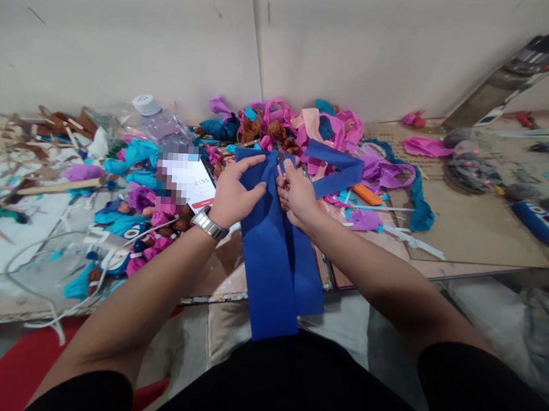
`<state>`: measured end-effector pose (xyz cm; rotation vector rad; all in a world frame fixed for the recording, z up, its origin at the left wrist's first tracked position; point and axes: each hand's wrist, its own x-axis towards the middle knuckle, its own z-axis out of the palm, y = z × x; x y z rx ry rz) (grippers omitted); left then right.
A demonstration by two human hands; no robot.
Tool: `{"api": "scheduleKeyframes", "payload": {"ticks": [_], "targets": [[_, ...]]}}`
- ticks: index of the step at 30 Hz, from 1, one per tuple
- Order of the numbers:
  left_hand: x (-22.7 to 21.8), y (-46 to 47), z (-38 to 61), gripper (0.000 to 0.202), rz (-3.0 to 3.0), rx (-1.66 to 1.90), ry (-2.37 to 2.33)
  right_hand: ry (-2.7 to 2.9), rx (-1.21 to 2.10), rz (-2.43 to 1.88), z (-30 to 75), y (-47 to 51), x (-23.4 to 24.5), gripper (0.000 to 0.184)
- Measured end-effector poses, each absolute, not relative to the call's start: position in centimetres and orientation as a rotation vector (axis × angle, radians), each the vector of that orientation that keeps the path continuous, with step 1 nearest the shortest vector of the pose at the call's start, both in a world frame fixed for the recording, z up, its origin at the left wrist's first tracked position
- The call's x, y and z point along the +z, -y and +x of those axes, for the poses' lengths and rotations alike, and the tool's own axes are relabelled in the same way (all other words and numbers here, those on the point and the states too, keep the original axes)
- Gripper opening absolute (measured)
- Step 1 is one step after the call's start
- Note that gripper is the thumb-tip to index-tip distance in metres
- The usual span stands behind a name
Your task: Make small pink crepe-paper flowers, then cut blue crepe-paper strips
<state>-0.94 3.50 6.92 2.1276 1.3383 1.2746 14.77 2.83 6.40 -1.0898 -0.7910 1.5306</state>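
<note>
A long deep-blue strip of cloth or crepe paper (269, 266) hangs folded over the table's front edge, its lower end near my lap. My left hand (238, 191) holds the upper part of this strip, with the index finger along the top and the thumb lower down. In my right hand (298, 191) is a small pair of scissors (280, 152), mostly covered by the fingers, with the blades at the strip's gathered upper part. A separate narrow blue piece (336, 166) lies bent just right of my right hand.
Pink, purple, teal and brown crepe scraps (279, 123) are heaped behind my hands. A phone (188, 179), a plastic bottle (157, 119) and a white cable (57, 304) lie to the left. An orange-handled cutter (367, 194) and cardboard (480, 222) are on the right.
</note>
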Motion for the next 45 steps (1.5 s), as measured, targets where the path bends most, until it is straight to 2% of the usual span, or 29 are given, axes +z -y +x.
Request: {"api": "scheduleKeyframes", "payload": {"ticks": [45], "targets": [[6.49, -3.73, -0.99, 0.054, 2.113, 1.285, -1.341, 0.771, 1.488, -1.083, 14.66, -2.89, 6.36, 0.058]]}}
